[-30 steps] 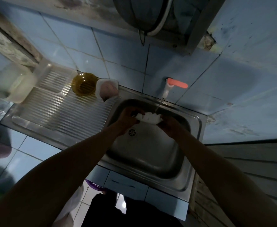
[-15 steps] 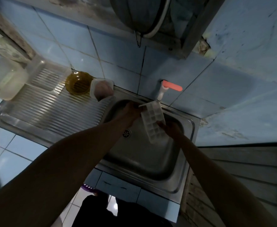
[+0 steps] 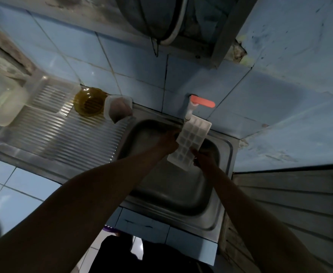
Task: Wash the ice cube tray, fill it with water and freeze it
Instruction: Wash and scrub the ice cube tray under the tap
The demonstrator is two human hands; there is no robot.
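Observation:
A white ice cube tray (image 3: pixel 190 141) is held over the steel sink (image 3: pixel 171 186), cells facing up, its far end under the white tap (image 3: pixel 189 111) with an orange lever (image 3: pixel 203 101). My left hand (image 3: pixel 168 141) grips the tray's left long edge. My right hand (image 3: pixel 204 158) pinches its near right edge, thumb on the cells. Whether water runs from the tap is unclear in the dim light.
A ribbed steel drainboard (image 3: pixel 59 133) lies left of the sink. On it stand an amber bowl (image 3: pixel 89 104), a white tub (image 3: pixel 118 109) and a pale plastic container (image 3: pixel 6 103). Blue tiled wall behind; a slatted wall (image 3: pixel 283 203) at the right.
The tray went from bunched between both hands low in the sink to held lengthwise with cells up, then its far end shifted right under the tap.

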